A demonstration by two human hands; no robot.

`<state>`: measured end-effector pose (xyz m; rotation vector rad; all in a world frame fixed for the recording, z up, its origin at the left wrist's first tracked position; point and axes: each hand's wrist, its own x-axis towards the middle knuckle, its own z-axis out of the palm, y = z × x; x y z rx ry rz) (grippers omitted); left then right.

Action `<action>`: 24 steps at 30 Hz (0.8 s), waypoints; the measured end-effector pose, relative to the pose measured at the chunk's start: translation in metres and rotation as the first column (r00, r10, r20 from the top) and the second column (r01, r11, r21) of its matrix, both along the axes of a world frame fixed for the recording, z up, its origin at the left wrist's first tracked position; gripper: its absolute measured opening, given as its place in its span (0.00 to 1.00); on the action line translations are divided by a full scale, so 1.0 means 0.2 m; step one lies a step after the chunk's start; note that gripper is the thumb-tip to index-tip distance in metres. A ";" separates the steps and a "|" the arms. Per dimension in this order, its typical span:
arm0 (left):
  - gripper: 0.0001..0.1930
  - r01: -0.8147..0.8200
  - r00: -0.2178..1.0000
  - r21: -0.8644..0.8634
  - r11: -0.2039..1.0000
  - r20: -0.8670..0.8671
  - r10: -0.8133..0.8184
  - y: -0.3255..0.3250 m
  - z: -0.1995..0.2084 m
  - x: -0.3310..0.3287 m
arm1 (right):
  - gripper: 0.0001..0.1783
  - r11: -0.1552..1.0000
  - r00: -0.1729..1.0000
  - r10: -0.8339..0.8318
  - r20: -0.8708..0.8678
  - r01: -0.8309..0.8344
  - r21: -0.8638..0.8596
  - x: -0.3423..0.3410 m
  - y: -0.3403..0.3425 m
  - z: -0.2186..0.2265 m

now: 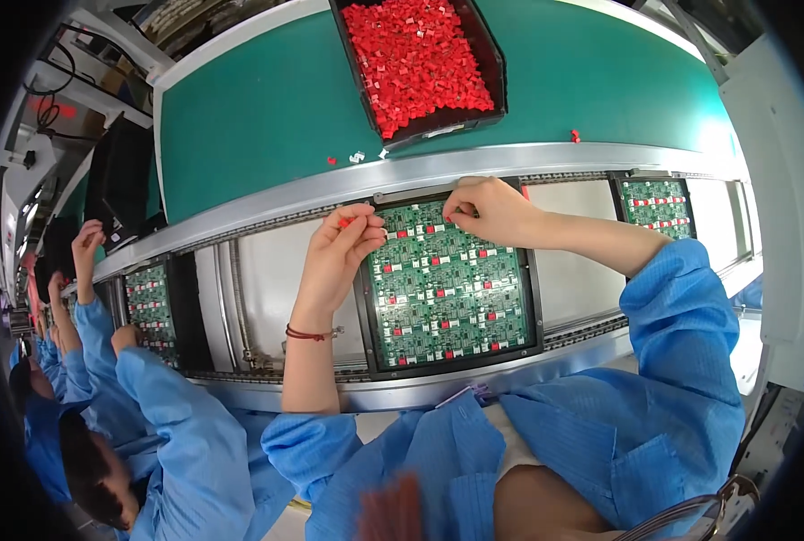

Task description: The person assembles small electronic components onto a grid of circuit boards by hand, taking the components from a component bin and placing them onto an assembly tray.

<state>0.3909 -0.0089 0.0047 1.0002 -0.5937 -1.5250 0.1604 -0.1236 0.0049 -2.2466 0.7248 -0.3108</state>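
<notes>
A green circuit board panel [447,298] in a black frame lies on the rail line in front of me, with several small red and white connectors on it. My left hand [343,239] is at the panel's upper left corner, fingers curled around small red connectors [346,222]. Over the panel's top edge, my right hand [488,212] is bent down in a pinch, with a bit of red connector [451,217] showing at the fingertips. The right hand hides part of the board beneath it.
A black bin [497,68] heaped with red connectors stands on the green surface [249,108] beyond the metal rail [546,160]. Loose red and white pieces [357,158] lie near it. Another panel [659,206] sits to the right. Co-workers in blue [181,424] work at panels on the left.
</notes>
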 end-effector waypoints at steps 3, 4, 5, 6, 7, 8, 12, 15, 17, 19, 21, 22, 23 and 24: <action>0.11 0.054 0.999 0.017 0.998 0.000 -0.054 -0.01 0.03 0.00 | 0.06 0.999 0.999 -0.033 -0.017 0.034 0.013 0.00 0.01 0.01; 0.11 0.058 0.998 0.020 0.998 -0.010 -0.058 -0.02 0.03 0.00 | 0.06 0.998 0.998 -0.059 -0.007 0.059 0.010 0.00 0.01 0.01; 0.11 0.058 0.998 0.057 0.997 -0.003 -0.058 -0.01 0.04 -0.01 | 0.06 0.998 0.998 -0.057 -0.015 0.058 0.016 0.00 0.02 0.02; 0.12 0.059 0.998 0.093 0.994 0.004 -0.060 -0.01 0.05 -0.01 | 0.05 0.996 0.996 -0.082 -0.036 0.084 0.042 0.00 0.02 0.03; 0.12 0.061 0.998 0.099 0.993 -0.004 -0.061 0.00 0.05 -0.01 | 0.05 0.991 0.992 -0.108 -0.059 0.112 0.067 0.00 0.03 0.03; 0.11 0.046 0.999 0.123 0.991 -0.009 -0.045 0.00 0.06 -0.01 | 0.05 0.992 0.993 -0.102 -0.065 0.107 0.071 0.00 0.04 0.02; 0.10 0.011 1.000 0.137 0.991 -0.008 -0.010 0.01 0.04 0.03 | 0.05 0.988 0.990 -0.112 -0.091 0.101 -0.117 0.01 0.06 0.00; 0.09 -0.001 1.000 0.140 0.990 0.029 -0.003 0.02 0.04 0.04 | 0.06 0.984 0.981 -0.144 -0.132 0.128 -0.123 0.01 0.07 0.03; 0.09 0.008 0.998 0.140 0.990 0.067 -0.017 0.02 0.05 0.05 | 0.06 0.983 0.976 -0.158 -0.151 0.141 -0.121 0.02 0.08 0.04; 0.10 0.033 0.998 0.125 0.992 0.056 -0.040 0.03 0.04 0.05 | 0.06 0.983 0.967 -0.181 -0.179 0.170 -0.070 0.02 0.08 0.05; 0.10 0.030 0.995 0.134 0.991 0.087 -0.041 0.03 0.05 0.04 | 0.06 0.981 0.967 -0.189 -0.171 0.179 -0.070 0.02 0.09 0.04; 0.11 0.027 0.991 0.138 0.990 0.123 -0.044 0.03 0.05 0.04 | 0.06 0.979 0.967 -0.199 -0.158 0.190 -0.074 0.02 0.09 0.04; 0.11 0.029 0.992 0.139 0.990 0.119 -0.046 0.03 0.04 0.03 | 0.06 0.979 0.966 -0.200 -0.162 0.191 -0.073 0.01 0.09 0.04; 0.11 0.035 0.991 0.143 0.989 0.121 -0.053 0.02 0.04 0.03 | 0.06 0.976 0.965 -0.216 -0.145 0.209 -0.066 0.00 0.09 0.03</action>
